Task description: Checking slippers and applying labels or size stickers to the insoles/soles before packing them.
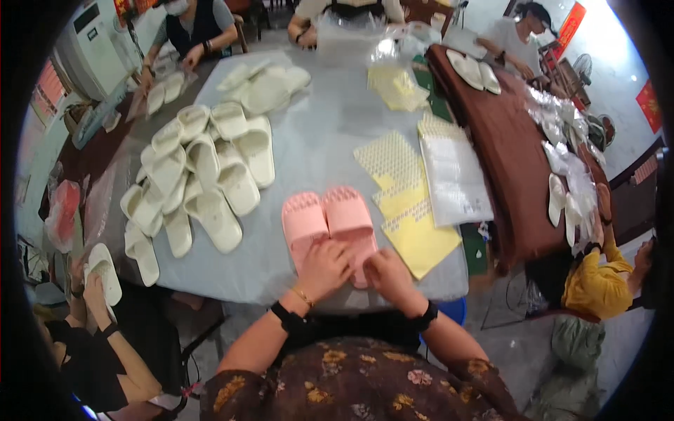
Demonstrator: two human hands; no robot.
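A pair of pink slippers (328, 219) lies side by side at the near edge of the table, toes pointing away from me. My left hand (324, 270) rests over their footbeds, its curled fingers gripping the slippers and covering part of them. At the heel of the right slipper is my right hand (392, 281), fingers drawn together against its outer edge. Whatever may be between those fingertips is hidden. To the right of the slippers, yellow sheets of small stickers (414, 242) overlap a stack of clear plastic bags (456, 179).
Cream slippers (203, 161) are heaped on the table's left half, with another pile (263, 88) farther back. More sticker sheets (397, 88) lie at the far right. A brown-covered table (484, 140) adjoins on the right. Several people work around; one at left holds a cream slipper (105, 274).
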